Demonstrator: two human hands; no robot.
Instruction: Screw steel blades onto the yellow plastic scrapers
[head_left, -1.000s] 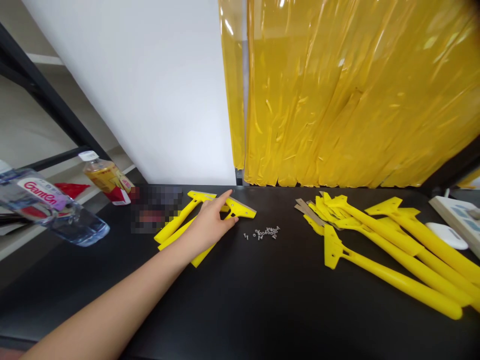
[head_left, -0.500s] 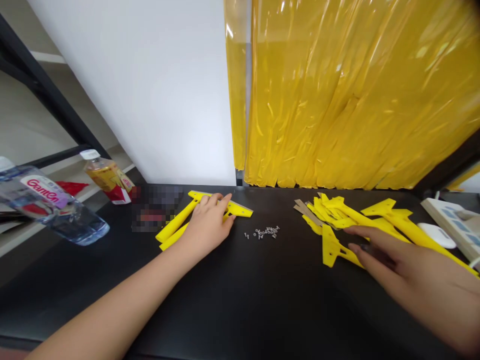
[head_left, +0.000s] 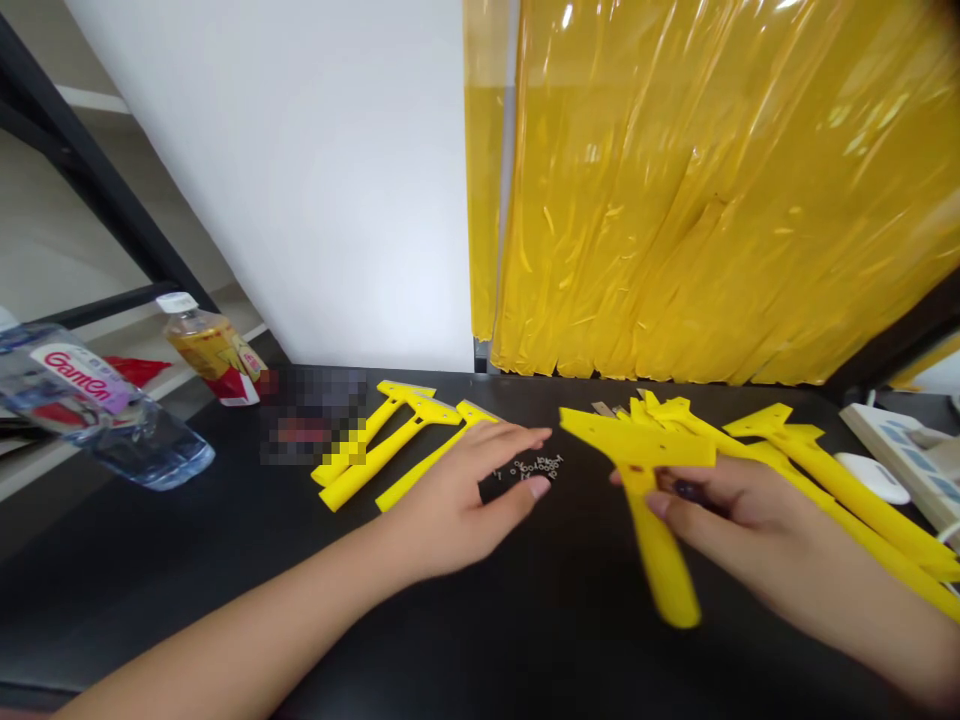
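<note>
My right hand [head_left: 720,510] is shut on a yellow plastic scraper [head_left: 637,470], holding it up off the table with its wide head crosswise and its blurred handle pointing toward me. My left hand [head_left: 465,490] lies flat and open, holding nothing, with its fingertips beside a small scatter of metal screws and nuts [head_left: 529,466]. Just left of that hand are several more yellow scrapers [head_left: 382,450], and one handle runs under the palm. A heap of yellow scrapers [head_left: 817,490] with loose metal blades [head_left: 604,408] lies to the right, partly behind the raised scraper.
The black tabletop [head_left: 187,560] meets a white wall [head_left: 300,200] and a yellow plastic strip curtain [head_left: 675,200] at the back. A plastic water bottle [head_left: 97,420], a drink bottle [head_left: 214,350], a pixelated object [head_left: 311,420], a power strip [head_left: 907,450] and a white oval object [head_left: 870,477] stand around.
My right hand has lifted a scraper from the heap and brought it toward me. My left hand has let go of the scrapers and moved right, next to the screws. One scraper there has shifted.
</note>
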